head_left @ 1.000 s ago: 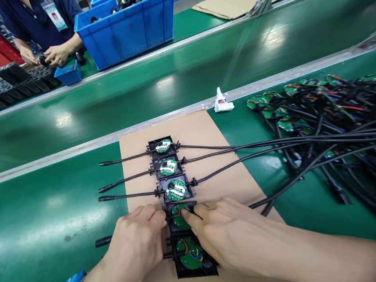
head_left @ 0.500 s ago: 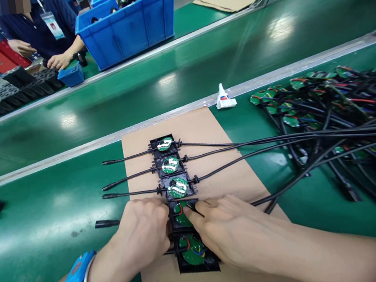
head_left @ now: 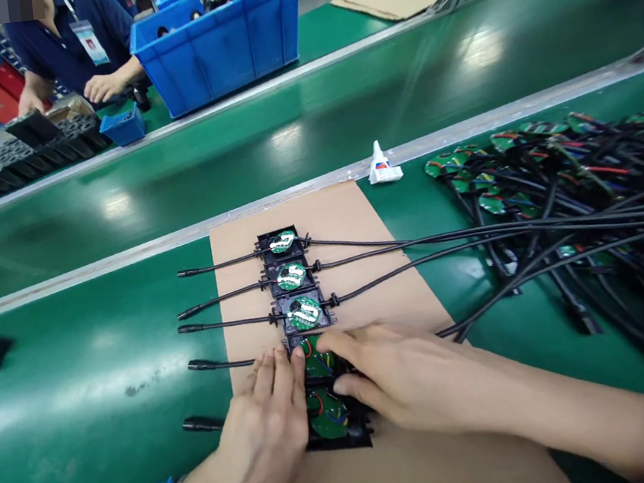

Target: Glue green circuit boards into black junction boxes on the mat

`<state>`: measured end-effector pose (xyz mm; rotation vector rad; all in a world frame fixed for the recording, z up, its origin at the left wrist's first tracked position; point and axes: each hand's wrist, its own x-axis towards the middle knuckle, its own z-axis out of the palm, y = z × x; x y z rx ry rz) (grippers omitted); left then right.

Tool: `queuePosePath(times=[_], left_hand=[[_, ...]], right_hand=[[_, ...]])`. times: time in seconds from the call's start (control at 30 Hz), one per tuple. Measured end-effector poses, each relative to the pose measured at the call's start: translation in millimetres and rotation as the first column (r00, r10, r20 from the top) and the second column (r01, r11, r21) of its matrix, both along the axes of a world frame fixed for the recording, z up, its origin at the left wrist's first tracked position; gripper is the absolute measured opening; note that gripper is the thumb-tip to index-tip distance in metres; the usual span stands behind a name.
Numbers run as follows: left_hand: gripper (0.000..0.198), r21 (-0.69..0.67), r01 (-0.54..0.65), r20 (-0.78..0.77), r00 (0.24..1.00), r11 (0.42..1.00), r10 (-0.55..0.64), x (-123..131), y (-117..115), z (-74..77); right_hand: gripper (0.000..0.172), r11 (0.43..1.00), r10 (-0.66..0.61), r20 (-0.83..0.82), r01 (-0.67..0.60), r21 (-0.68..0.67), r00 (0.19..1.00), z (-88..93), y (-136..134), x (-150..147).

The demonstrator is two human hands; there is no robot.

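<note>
5 black housings [head_left: 315,295], each bearing a round green board, lie in a column on a cardboard sheet [head_left: 355,226] upon the green worktop [head_left: 93,329]; the farthest 3 boards carry white patches [head_left: 308,313]; short black leads [head_left: 244,322] extend leftward; the left hand [head_left: 267,422] rests at the left side of the 4th housing, fingers close together; the right hand [head_left: 392,377] lies at its right side, thumb and index finger parted; whether either grip holds anything cannot be told, the fingertips being partly hidden; a white bottle [head_left: 383,167] stands near the sheet's far right corner.
</note>
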<state>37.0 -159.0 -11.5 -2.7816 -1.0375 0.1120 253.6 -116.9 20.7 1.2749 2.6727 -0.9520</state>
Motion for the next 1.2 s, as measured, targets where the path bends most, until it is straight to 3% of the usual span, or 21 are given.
queuePosePath(times=[0.1, 0.2, 0.27, 0.37, 0.43, 0.53, 0.67, 0.77, 0.9, 0.97, 1.1, 1.2], left_hand=[[0.056, -0.110, -0.023, 0.083, 0.996, 0.994, 0.032, -3.9, 7.8, 10.7], [0.049, -0.122, -0.035, 0.223, 0.973, 0.992, 0.062, -6.5, 13.7, 21.5], [0.039, -0.138, 0.021, 0.301, 0.954, 0.990, 0.022, -4.9, 17.8, 23.8], [0.027, -0.248, 0.187, 0.368, 0.926, 0.951, -0.087, -0.6, 24.9, 17.9], [0.025, -0.298, 0.237, 0.399, 0.911, 0.925, -0.105, 1.0, 28.3, 10.3], [0.026, -0.326, 0.223, 0.428, 0.901, 0.919, -0.067, 0.8, 29.1, 0.3], [0.028, -0.327, 0.212, 0.442, 0.896, 0.921, -0.049, -0.4, 26.1, -5.2], [0.029, -0.356, 0.221, 0.442, 0.896, 0.908, -0.045, -0.7, 25.0, -7.0], [0.029, -0.368, 0.218, 0.456, 0.890, 0.904, -0.029, -0.8, 24.5, -8.8], [0.032, -0.371, 0.218, 0.448, 0.893, 0.903, -0.031, -0.5, 24.4, -7.7], [0.046, -0.394, 0.213, 0.379, 0.924, 0.894, -0.053, 0.4, 24.9, -1.6], [0.054, -0.400, 0.203, 0.335, 0.940, 0.894, -0.063, 0.6, 25.2, 2.0]], right_hand=[[0.029, 0.990, -0.040, -0.002, 0.039, -0.132, 0.999, 6.3, -1.0, 10.0], [0.029, 0.993, -0.059, 0.008, 0.059, -0.106, 0.998, 9.5, -5.6, 15.7], [0.022, 0.996, -0.063, 0.011, 0.064, -0.069, 0.998, 10.3, -8.6, 16.0], [0.014, 0.998, -0.068, 0.004, 0.068, -0.007, 0.998, 9.8, -11.1, 14.1], [0.010, 0.996, -0.088, 0.002, 0.087, 0.026, 0.996, 9.0, -10.9, 13.6], [0.014, 0.994, -0.109, 0.015, 0.109, -0.005, 0.994, 8.3, -7.6, 15.0], [0.014, 0.994, -0.048, -0.001, 0.048, -0.093, 0.999, 3.3, -6.1, 17.7], [0.013, 0.992, -0.004, -0.105, 0.017, 0.121, 0.995, -11.1, -12.4, 17.5], [0.023, 0.835, 0.083, -0.221, 0.053, 0.548, 0.972, -36.7, -20.6, 16.8], [0.022, 0.798, 0.071, -0.209, 0.070, 0.598, 0.975, -45.1, -21.5, 17.6], [0.023, 0.834, 0.020, -0.113, 0.046, 0.550, 0.993, -50.5, -21.3, 21.0], [0.025, 0.822, 0.060, -0.111, 0.014, 0.570, 0.992, -51.3, -22.8, 21.9]])
